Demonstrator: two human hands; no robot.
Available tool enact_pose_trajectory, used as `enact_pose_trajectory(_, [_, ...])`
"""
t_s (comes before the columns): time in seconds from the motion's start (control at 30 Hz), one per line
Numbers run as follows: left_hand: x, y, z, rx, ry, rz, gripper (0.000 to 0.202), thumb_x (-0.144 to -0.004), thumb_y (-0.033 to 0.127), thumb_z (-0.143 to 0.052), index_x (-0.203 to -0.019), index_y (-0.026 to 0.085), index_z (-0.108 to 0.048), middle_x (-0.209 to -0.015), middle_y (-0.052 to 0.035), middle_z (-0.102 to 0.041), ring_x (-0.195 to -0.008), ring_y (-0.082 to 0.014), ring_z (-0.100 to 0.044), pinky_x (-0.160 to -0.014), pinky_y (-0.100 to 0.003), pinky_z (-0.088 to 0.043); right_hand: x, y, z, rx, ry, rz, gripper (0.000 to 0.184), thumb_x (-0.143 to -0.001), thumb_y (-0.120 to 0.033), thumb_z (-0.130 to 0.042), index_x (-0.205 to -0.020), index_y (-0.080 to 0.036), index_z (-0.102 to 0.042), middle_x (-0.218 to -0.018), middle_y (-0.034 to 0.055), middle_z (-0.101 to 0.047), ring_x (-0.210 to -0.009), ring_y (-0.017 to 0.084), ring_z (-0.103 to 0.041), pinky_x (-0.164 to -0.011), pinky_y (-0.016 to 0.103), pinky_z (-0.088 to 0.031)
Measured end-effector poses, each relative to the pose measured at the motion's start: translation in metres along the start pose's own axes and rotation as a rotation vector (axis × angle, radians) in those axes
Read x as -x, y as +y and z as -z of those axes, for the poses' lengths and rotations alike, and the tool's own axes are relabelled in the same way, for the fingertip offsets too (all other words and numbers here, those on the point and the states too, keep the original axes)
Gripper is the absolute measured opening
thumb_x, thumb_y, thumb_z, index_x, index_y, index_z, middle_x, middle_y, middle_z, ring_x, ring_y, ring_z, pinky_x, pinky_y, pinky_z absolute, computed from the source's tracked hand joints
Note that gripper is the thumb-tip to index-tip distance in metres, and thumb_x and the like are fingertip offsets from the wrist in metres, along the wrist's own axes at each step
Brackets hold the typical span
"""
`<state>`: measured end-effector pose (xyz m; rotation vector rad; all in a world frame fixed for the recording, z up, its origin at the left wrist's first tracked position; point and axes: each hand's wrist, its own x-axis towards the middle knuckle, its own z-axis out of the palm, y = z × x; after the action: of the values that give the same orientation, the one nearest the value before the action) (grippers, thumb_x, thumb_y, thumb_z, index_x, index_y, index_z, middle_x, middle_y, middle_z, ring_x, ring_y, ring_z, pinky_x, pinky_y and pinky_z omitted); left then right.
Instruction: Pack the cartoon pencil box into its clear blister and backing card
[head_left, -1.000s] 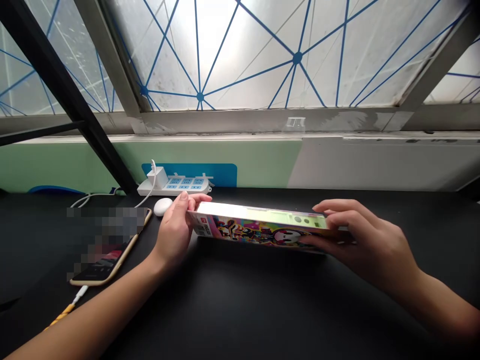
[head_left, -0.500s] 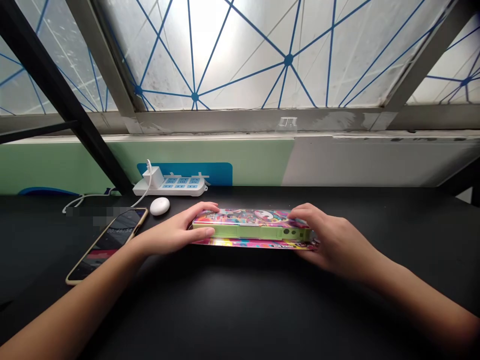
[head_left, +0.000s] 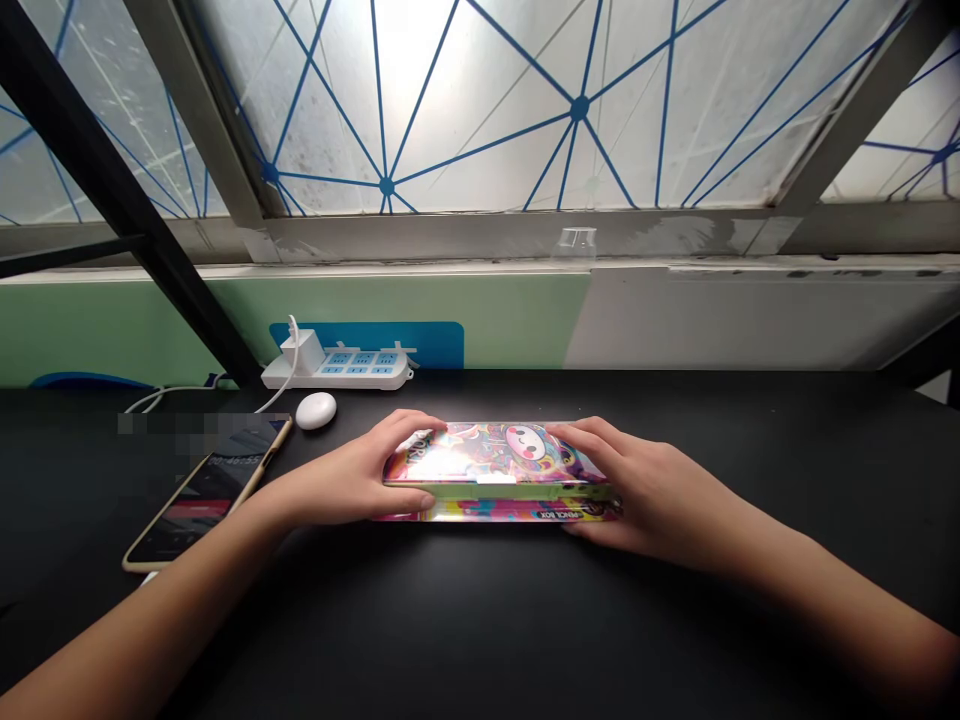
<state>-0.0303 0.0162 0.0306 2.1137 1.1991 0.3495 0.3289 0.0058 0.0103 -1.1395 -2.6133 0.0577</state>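
A colourful pencil box (head_left: pixel 487 460) with a cartoon face on its lid and a light green side lies between my hands, above or on the black table (head_left: pixel 480 620). My left hand (head_left: pixel 390 470) grips its left end, thumb on the near side and fingers over the top. At the right end, my right hand (head_left: pixel 630 480) holds it with the fingers on the lid and the thumb low by the near edge. Along the front, a bright printed layer with the words "PENCIL BOX" sticks out below the green side.
Left of my forearm lies a phone (head_left: pixel 210 490) in a gold-edged case. Beyond it are a small white rounded case (head_left: pixel 316 410) and a white power strip (head_left: pixel 345 370) with a charger and cable. A black slanted post (head_left: pixel 142 230) stands at the left, before the window.
The pencil box has tilted so more of its lid faces me, and it has come slightly nearer. My right fingers have slid inward over the lid.
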Motion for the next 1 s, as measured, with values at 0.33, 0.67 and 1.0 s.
enact_pose_trajectory(0.33, [-0.002,-0.005,-0.008,-0.074,0.025,-0.096,0.078,-0.080,0.027,-0.076,-0.152,0.031,-0.048,-0.154,-0.0099,-0.044,-0.139,-0.0320,-0.048,-0.118,-0.042,-0.038,-0.006,0.007,0.000,-0.270,-0.085,-0.167,0.065,-0.088,-0.060,-0.067,-0.144,-0.031,-0.048,-0.148,0.0133,-0.051,-0.117,0.032,-0.066,-0.094,0.045,-0.057])
enact_pose_trajectory(0.67, [0.003,-0.001,-0.008,-0.365,0.050,-0.179,0.074,-0.086,0.031,-0.076,-0.153,0.045,-0.047,-0.152,-0.0107,-0.044,-0.137,-0.0391,-0.046,-0.114,-0.053,-0.040,-0.008,0.014,-0.007,-0.410,-0.086,-0.297,0.074,-0.086,-0.066,-0.067,-0.147,-0.030,-0.047,-0.152,0.0116,-0.053,-0.137,0.036,-0.051,-0.110,0.053,-0.045])
enact_pose_trajectory(1.0, [0.005,0.019,-0.025,-0.763,0.349,-0.481,0.075,-0.087,0.015,-0.068,-0.153,0.043,-0.046,-0.143,-0.0123,-0.040,-0.128,-0.0375,-0.044,-0.109,-0.057,-0.045,-0.014,-0.008,0.005,-0.343,0.351,-0.342,0.037,-0.084,-0.059,-0.072,-0.100,-0.027,-0.064,-0.111,0.0077,-0.071,-0.103,0.031,-0.067,-0.093,0.049,-0.051])
